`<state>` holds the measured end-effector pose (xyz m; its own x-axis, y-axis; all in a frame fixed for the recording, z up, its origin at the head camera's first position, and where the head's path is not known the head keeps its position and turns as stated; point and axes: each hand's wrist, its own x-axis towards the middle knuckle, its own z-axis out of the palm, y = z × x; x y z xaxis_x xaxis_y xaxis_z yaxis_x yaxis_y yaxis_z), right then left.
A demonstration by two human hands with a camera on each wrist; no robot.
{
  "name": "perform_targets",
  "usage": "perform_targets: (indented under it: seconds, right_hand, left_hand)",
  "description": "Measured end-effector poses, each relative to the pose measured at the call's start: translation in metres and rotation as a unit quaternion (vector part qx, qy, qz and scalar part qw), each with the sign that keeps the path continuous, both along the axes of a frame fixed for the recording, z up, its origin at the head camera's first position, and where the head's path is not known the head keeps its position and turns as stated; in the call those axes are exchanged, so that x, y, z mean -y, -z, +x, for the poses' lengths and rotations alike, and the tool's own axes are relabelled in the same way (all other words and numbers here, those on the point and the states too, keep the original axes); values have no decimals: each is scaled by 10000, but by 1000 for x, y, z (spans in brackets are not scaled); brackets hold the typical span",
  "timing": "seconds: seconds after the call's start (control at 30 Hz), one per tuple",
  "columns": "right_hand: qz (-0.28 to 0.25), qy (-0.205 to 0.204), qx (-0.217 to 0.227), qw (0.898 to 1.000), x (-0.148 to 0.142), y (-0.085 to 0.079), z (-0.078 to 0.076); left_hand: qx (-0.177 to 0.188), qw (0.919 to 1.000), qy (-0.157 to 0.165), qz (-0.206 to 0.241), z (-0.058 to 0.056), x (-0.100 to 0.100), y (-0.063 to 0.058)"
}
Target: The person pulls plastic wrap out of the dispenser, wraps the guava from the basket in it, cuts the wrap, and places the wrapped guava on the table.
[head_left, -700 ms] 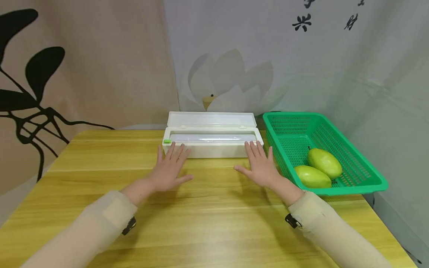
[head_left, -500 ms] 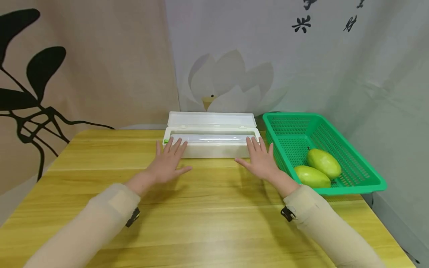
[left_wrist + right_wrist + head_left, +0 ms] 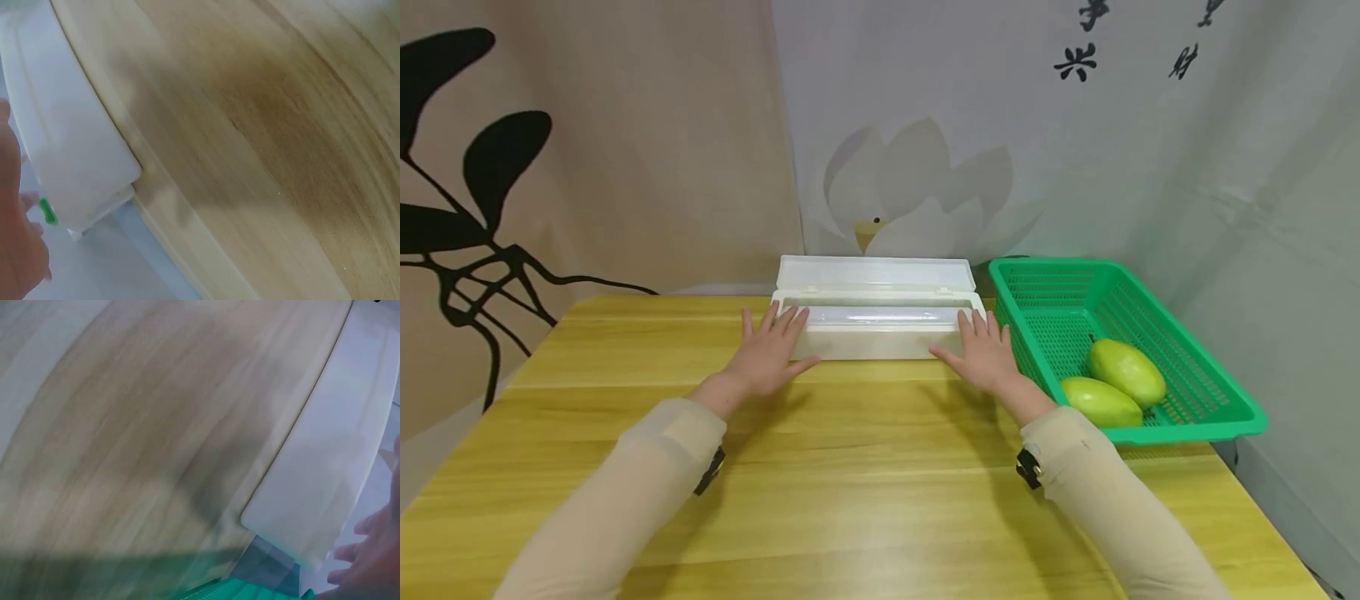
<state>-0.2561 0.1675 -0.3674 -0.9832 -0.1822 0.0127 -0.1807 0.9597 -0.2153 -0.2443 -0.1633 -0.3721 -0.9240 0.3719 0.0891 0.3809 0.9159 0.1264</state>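
Note:
A long white cling film box [image 3: 872,344] stands at the back of the table with its lid [image 3: 876,273] raised. Inside lies a roll of clear film [image 3: 887,315]. My left hand [image 3: 763,360] has its fingers spread and straight over the box's left end. Over the right end, my right hand [image 3: 988,358] is likewise spread. Whether the fingertips touch the box I cannot tell. A green slider [image 3: 47,211] shows at one end of the box in the left wrist view. In the right wrist view, fingers [image 3: 364,553] reach past the box's front wall [image 3: 300,475].
A green plastic basket [image 3: 1045,321] stands right of the box, close to the right hand. It holds two yellow-green oval fruits, one behind [image 3: 1127,371] and one in front [image 3: 1101,402]. A printed curtain [image 3: 700,167] hangs behind the wooden table [image 3: 865,483].
Both hands have moved forward a little, and the left also slightly leftward. Their fingers now overlap the box's ends more. The box, lid and basket stay in place.

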Motion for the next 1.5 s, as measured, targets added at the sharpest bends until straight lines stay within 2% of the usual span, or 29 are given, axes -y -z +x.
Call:
perform_targets:
  seconds: [0.33,0.6,0.8,1.0,1.17,1.4,1.5]
  right_hand:
    - [218,162,-114,9996,1,-5,-8]
    - [372,283,-785,9958,4,-7,-15]
    - [311,493,-1202,9910,4,-8,-27]
    - [346,626,-1182,9904,5,-11,-31]
    - [329,767,-1153,9898,5,-11,-33]
    - [265,950,-1278,9869,5,-10,-37]
    - [224,953,-1348,9860,5,-10,-38]
  left_hand:
    - [-233,9996,-123,-68,-10,6,-6]
    - [-717,9973,-103,129,-17,6,-9]
    - [-1052,9939,-269,174,-24,2,-12]
    - [-990,9933,-584,108,-30,-3,-12]
    - [-961,9932,-662,-28,-31,-6,-12]
    - [-646,9944,-789,295,-34,-9,-12]
    - [-708,9921,-944,430,-37,-10,-11]
